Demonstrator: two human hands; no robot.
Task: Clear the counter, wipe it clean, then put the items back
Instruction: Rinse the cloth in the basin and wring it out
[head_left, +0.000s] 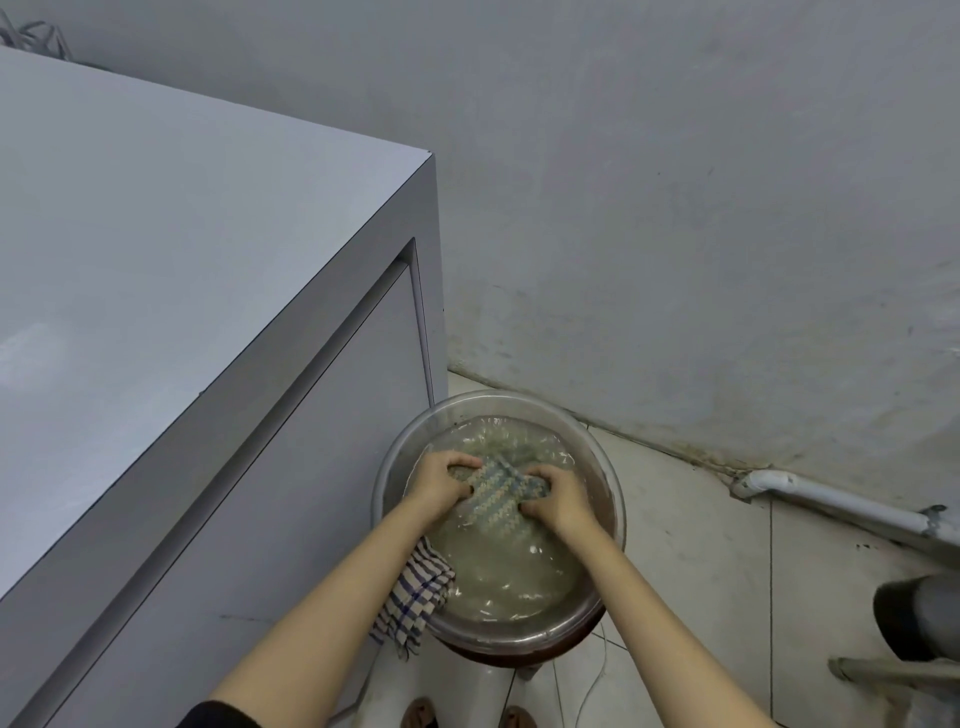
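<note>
- I am watching both hands working in a round, clear plastic basin (519, 401) filled with murky, greyish water (519, 569).
- The left hand (444, 480) is curling its fingers tightly round one end of a wet beige cloth with blue checks (493, 493), gripping it at the water's surface.
- The right hand (556, 499) is clutching the other end of the same cloth, with its fingers bent in and digging into the fabric.
- The bunched cloth is stretching between the two hands, partly under the water, in the far half of the basin.
- A dry-looking stretch of beige and blue checked fabric (415, 597) is hanging over the basin's near-left rim, under the left forearm; I cannot tell whether it is one piece with the wet cloth.
- The basin is sitting on a dark brown round stool (498, 657), just beside the corner of the pale grey counter (182, 234).
- The counter is filling the left of my view, its top showing a faint sheen near the left edge.
- A scuffed white wall (675, 208) is rising behind the basin, and a white pipe (831, 500) is running along its foot over the pale tiled floor (675, 545).
- A thin white cable (592, 675) is trailing down past the stool.
</note>
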